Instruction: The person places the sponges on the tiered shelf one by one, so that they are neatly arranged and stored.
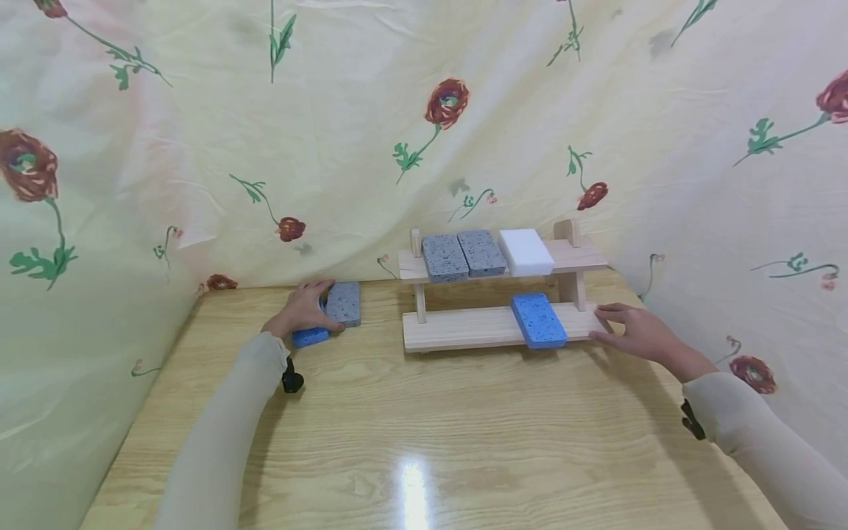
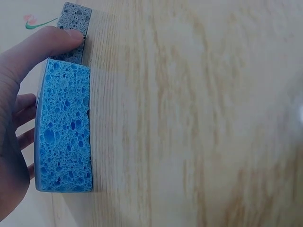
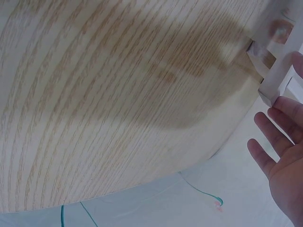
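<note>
My left hand [image 1: 305, 309] reaches over a blue sponge [image 1: 310, 337] and holds a grey sponge [image 1: 344, 303] beside it at the table's back left. In the left wrist view, the thumb lies against the side of the grey sponge [image 2: 75, 19], while the blue sponge [image 2: 66, 127] hides part of the other fingers. At the right, my right hand [image 1: 632, 331] grips the end of the lower board of a two-tier wooden shelf [image 1: 457, 329]. The right wrist view shows that hand [image 3: 284, 146] with its fingertips at the board's corner [image 3: 267, 94].
On the upper board stand two grey sponges, one left [image 1: 444, 256] and one right [image 1: 481, 252], beside a white sponge [image 1: 525, 251]. Another blue sponge [image 1: 539, 320] lies on the lower board, overhanging its front edge. A flowered cloth [image 1: 358, 147] hangs behind the wooden table [image 1: 371, 419].
</note>
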### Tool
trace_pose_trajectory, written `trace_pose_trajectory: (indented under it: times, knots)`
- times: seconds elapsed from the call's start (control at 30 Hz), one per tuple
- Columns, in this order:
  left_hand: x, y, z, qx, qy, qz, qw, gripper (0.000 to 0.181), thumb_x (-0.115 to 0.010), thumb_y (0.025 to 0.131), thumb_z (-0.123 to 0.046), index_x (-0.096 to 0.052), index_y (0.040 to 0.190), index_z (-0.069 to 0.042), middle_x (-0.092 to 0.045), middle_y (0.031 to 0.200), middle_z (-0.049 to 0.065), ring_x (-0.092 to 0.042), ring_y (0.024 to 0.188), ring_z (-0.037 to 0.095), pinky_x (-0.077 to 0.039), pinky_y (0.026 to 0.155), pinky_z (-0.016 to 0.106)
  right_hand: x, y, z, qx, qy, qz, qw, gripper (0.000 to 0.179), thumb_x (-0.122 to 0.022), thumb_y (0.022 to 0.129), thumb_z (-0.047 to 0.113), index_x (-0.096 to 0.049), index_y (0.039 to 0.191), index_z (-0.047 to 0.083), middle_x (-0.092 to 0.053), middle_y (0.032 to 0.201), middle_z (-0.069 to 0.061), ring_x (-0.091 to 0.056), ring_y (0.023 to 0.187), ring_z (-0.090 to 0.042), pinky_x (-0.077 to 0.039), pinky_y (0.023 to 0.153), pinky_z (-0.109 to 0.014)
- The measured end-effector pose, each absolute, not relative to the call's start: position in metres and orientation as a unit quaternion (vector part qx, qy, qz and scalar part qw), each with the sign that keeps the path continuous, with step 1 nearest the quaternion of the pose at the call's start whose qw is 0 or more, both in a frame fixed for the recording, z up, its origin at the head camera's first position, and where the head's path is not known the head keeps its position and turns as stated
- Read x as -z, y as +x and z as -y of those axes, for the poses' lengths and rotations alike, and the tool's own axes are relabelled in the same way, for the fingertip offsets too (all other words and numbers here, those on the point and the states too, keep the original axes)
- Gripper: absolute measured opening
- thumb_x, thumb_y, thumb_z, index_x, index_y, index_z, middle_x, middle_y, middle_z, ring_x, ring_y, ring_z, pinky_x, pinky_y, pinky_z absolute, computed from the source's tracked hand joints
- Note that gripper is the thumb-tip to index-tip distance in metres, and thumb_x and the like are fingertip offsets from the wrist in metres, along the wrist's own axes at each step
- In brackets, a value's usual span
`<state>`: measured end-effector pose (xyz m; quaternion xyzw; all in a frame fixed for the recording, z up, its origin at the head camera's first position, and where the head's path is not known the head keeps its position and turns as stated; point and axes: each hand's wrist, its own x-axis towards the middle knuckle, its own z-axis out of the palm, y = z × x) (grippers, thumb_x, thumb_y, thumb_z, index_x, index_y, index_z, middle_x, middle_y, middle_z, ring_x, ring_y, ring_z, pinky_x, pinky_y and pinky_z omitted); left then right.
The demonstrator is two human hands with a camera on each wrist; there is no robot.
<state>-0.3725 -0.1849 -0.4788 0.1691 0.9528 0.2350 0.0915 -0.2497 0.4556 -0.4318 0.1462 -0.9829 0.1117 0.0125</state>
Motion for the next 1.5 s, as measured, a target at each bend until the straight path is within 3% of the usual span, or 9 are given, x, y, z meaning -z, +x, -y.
trace_pose_trajectory:
  times: [1.5]
  knots:
    - [0.458,-0.344,0.18,-0.22,0.227,-0.948,0.019,0.105,-0.087,0.066,-0.053,-0.047,0.151,-0.007,-0.046,0.153,0.021,-0.035,0.142,0.045,-0.028,0.116,0.066,0.427,-0.247,-0.452,-0.112,0.148,0.983,0.011,0.066,-0.07,0.095,0.04,-0.059,0.133,-0.013,-0.057,0.138,-0.035,-0.056,0.123,-0.054,-0.049,0.097,-0.064]
